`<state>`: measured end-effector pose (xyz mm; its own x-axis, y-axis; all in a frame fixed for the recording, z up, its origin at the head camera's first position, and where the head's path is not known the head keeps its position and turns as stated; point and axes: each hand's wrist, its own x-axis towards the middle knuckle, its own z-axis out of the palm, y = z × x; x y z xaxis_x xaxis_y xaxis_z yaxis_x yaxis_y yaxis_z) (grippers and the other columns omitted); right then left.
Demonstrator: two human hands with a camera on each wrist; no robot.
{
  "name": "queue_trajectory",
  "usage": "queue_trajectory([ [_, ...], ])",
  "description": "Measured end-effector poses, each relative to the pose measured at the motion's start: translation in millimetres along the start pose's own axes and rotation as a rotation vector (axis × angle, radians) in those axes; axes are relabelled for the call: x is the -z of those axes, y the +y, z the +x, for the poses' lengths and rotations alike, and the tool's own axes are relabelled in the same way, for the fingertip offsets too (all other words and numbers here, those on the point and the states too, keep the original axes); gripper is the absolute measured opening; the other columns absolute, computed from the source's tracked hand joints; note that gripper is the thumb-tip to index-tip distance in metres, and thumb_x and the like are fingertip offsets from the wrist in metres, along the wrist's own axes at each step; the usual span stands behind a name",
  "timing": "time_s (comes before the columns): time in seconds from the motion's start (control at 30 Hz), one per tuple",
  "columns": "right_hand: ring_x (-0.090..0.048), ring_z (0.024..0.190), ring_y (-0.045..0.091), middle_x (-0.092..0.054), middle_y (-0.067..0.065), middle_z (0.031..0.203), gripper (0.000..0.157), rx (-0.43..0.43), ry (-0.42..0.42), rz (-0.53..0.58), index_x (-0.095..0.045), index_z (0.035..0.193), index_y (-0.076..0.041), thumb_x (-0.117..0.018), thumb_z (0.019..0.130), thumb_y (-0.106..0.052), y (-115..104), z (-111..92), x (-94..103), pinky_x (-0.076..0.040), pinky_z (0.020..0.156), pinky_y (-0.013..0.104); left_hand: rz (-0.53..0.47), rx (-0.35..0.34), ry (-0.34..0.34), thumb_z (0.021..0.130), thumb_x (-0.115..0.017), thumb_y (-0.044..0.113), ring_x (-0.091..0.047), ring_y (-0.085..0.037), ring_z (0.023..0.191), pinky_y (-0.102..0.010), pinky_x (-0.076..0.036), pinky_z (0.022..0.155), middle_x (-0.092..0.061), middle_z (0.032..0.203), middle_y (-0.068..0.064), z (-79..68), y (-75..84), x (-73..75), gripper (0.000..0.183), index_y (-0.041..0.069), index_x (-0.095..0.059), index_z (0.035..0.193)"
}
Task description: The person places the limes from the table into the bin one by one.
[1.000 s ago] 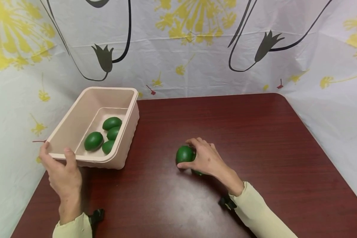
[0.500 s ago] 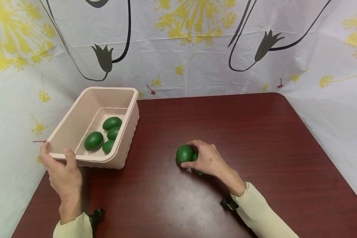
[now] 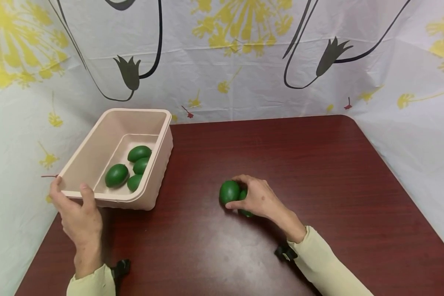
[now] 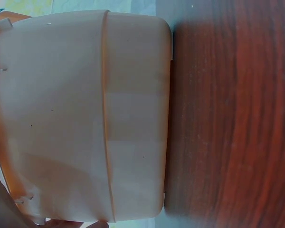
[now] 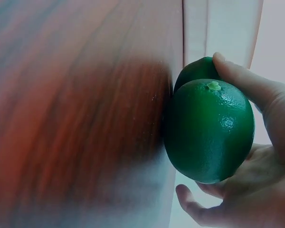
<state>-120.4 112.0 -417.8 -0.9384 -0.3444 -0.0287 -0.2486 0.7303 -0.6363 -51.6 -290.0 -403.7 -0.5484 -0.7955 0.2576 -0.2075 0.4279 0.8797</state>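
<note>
My left hand [image 3: 82, 224] grips the near left corner of a beige plastic bin [image 3: 159, 164], thumb at the rim and fingers around the corner. Several green limes [image 3: 116, 175] lie on the bin's floor, partly hidden by its right wall. Out on the table, my right hand [image 3: 260, 199] holds a lime [image 3: 229, 192] between thumb and fingers. A second lime [image 5: 209, 130] lies under the palm, right against the held one, and is mostly covered in the head view. In the right wrist view the thumb reaches the farther lime [image 5: 197, 71].
The dark red wooden table [image 3: 299, 156] has a rounded far right corner. A white cloth [image 3: 244, 94] with yellow and grey flower prints hangs behind it and at both sides. The bin's outer wall [image 4: 76, 118] fills much of the left wrist view.
My right hand has shifted slightly right, its thumb and fingers drawing in on the lime. The left hand and bin have stayed in place.
</note>
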Motion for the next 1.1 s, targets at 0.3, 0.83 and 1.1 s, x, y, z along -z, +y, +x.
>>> queue_trajectory([
  [0.3, -0.071, 0.106, 0.021, -0.075, 0.006, 0.118, 0.080, -0.080, 0.015, 0.098, -0.059, 0.142, -0.015, -0.092, 0.075, -0.045, -1.3, 3.5, 1.4, -0.059, 0.085, 0.038, -0.001, 0.001, 0.003, 0.095, -0.050, 0.050, -0.047, -0.055, 0.136, -0.070, -0.028, 0.105, -0.041, 0.164, 0.005, -0.3, 1.4, 0.8, 0.066, 0.040, -0.033, 0.158],
  [0.83, -0.069, 0.104, 0.021, -0.072, 0.002, 0.118, 0.075, -0.025, 0.134, 0.232, -0.061, 0.140, -0.018, -0.092, 0.076, -0.039, -13.4, 8.3, 3.7, -0.056, 0.086, 0.041, 0.005, 0.013, 0.001, 0.095, -0.049, 0.051, -0.047, -0.057, 0.133, -0.070, -0.028, 0.105, -0.040, 0.165, 0.005, -0.9, 1.3, 2.4, 0.066, 0.041, -0.033, 0.158],
  [1.1, -0.068, 0.104, 0.019, -0.071, 0.000, 0.124, 0.074, 0.004, 0.171, 0.235, -0.061, 0.139, -0.019, -0.092, 0.076, -0.040, -17.9, 11.1, 3.7, -0.055, 0.088, 0.041, -0.002, 0.005, -0.005, 0.095, -0.050, 0.050, -0.047, -0.055, 0.134, -0.069, -0.028, 0.105, -0.040, 0.165, 0.005, -0.7, 1.6, 1.1, 0.066, 0.041, -0.032, 0.158],
])
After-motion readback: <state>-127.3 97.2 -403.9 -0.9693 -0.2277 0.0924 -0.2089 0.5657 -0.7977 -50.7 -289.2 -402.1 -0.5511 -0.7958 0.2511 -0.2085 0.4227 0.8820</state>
